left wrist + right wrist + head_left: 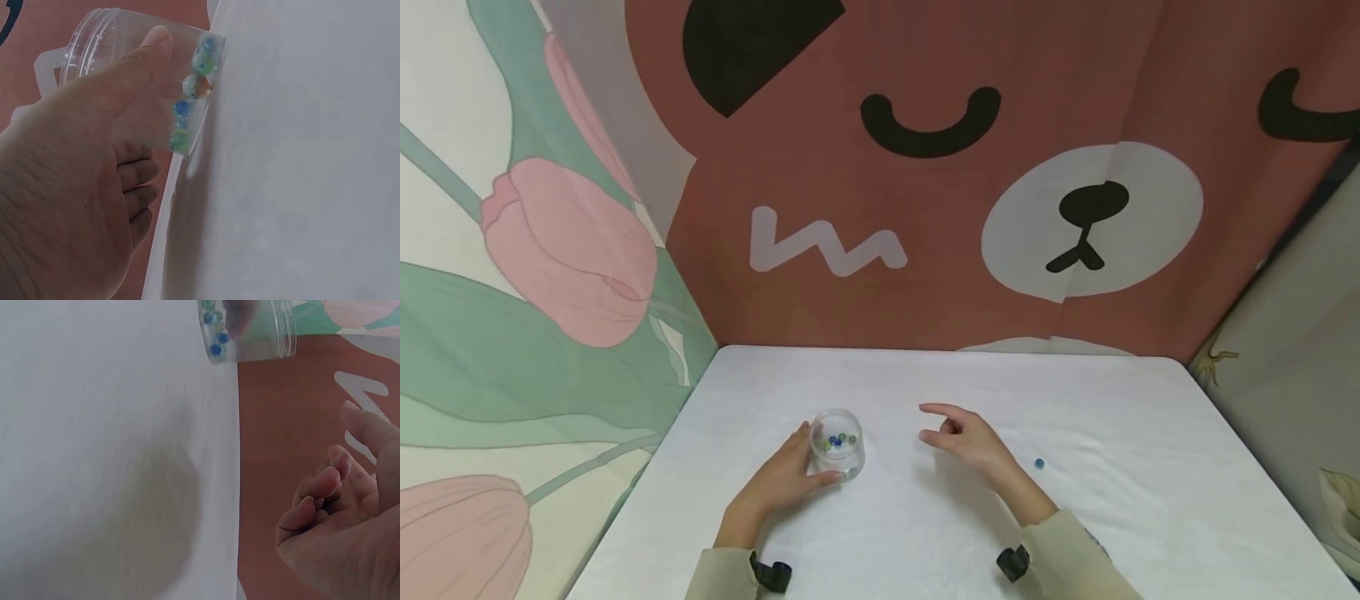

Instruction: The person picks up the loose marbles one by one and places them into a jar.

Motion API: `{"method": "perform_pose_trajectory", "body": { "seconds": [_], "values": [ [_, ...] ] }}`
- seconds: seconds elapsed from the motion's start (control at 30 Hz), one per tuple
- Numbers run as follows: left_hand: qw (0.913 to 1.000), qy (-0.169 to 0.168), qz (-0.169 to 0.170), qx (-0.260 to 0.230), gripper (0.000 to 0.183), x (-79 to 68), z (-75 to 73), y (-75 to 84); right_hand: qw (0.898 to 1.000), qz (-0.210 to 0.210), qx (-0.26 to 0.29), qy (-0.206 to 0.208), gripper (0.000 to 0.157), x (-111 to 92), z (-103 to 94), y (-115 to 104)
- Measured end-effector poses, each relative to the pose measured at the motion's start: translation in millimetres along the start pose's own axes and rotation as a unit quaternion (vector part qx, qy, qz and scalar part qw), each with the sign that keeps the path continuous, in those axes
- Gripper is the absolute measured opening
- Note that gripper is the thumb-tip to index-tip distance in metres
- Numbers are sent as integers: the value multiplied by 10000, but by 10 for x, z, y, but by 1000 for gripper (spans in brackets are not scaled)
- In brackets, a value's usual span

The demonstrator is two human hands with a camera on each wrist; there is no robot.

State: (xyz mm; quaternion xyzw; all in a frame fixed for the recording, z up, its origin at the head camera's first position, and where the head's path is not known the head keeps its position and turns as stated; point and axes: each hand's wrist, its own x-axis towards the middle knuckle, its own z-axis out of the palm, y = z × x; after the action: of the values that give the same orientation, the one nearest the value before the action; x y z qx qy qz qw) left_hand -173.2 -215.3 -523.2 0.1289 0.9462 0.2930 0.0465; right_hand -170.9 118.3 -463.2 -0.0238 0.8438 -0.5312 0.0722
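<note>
My left hand (784,475) holds a clear plastic jar (853,457) upright on the white table, thumb on the near side and fingers around the far side. At its bottom lie several glass marbles (195,86), blue, green and one white with orange. In the right wrist view the same jar (265,337) is at the top, apart from my right hand (344,531). That hand hovers over the table to the right of the jar, index finger and thumb spread, other fingers curled in, holding nothing. Beside the right wrist, a blue marble (1039,463) lies loose on the table.
A white cloth covers the table (895,375), with slight wrinkles at the right. Behind its far edge hangs a brown curtain (820,308) with a bear face. Floral fabric (550,400) borders the left side, and pale fabric (1300,333) the right.
</note>
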Motion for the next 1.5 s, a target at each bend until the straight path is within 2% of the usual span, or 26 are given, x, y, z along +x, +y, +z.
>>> {"method": "perform_pose_trajectory", "body": {
  "seconds": [0.37,0.83,1.27,1.5],
  "values": [
    [9999,-57,-41,-77,111,0,-6,23,9997,23,-194,141,52,-182,-433,264],
    [9999,-37,-83,-124,109,-3,-26,75,9976,-9,-639,247,55,-300,-757,436],
    [9998,-68,-151,-95,110,-7,-22,74,9966,131,-815,40,57,-444,-1098,723],
    [9999,-18,-47,-89,108,-2,-27,55,9944,305,-1011,-104,60,-494,-1245,840]
  ]
}}
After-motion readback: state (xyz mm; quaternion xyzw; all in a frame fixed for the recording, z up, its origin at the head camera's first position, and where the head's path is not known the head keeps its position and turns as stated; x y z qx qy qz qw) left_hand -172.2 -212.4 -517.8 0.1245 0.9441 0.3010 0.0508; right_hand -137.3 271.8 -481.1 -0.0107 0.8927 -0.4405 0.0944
